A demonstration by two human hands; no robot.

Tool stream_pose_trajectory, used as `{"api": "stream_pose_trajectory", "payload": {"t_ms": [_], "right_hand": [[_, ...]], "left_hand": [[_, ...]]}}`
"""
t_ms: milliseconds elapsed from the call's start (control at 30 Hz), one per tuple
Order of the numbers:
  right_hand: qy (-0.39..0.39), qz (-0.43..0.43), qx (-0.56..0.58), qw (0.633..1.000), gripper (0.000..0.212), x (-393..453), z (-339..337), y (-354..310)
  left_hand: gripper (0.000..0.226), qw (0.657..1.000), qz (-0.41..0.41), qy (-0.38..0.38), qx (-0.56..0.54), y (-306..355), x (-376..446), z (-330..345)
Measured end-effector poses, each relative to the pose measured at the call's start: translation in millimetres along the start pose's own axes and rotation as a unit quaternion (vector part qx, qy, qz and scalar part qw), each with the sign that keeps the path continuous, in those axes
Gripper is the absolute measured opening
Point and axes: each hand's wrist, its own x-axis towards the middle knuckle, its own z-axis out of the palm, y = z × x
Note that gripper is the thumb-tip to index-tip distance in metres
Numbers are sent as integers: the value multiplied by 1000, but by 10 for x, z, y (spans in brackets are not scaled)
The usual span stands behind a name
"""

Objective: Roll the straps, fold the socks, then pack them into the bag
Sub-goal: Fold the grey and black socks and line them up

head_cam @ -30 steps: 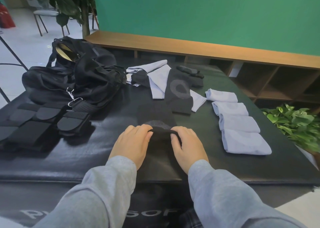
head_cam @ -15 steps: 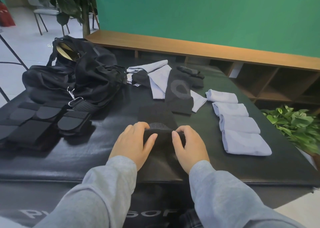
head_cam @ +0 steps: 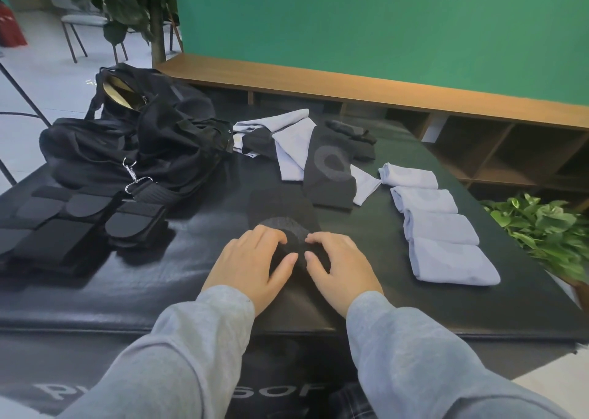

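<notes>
A black sock point(head_cam: 280, 205) with a grey heel patch lies on the black table point(head_cam: 191, 278) in front of me. Its near end is rolled into a bundle. My left hand point(head_cam: 251, 262) and my right hand point(head_cam: 341, 265) both grip that bundle, fingers curled over it and thumbs on its near side. Several folded light blue socks point(head_cam: 439, 227) lie in a row at the right. Unfolded blue and black socks point(head_cam: 322, 160) lie in a heap at the back. The open black bag point(head_cam: 137, 144) sits at the back left. Black straps point(head_cam: 67, 224) lie flat at the left.
A wooden shelf unit point(head_cam: 478, 151) runs behind the table under a green wall. A green plant point(head_cam: 541, 227) stands off the table's right edge. A chair and a tree stand at the far left.
Both hands have moved forward along the black sock, rolling its near end further; the bundle between my fingers has grown thicker.
</notes>
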Motion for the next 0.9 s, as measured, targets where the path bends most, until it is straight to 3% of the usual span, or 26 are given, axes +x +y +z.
{"api": "stream_pose_trajectory", "payload": {"t_ms": [167,767,900], "right_hand": [[19,-8,-13,1000,35,-34,-36,-59],[53,-31,-55,997,17,11,44,20],[51,-35,-65,996,19,12,45,21]], "left_hand": [[36,1000,-6,-9,0,-14,8,20],[34,1000,22,-3,8,-50,16,64],[45,999,30,-19,20,-32,12,52]]}}
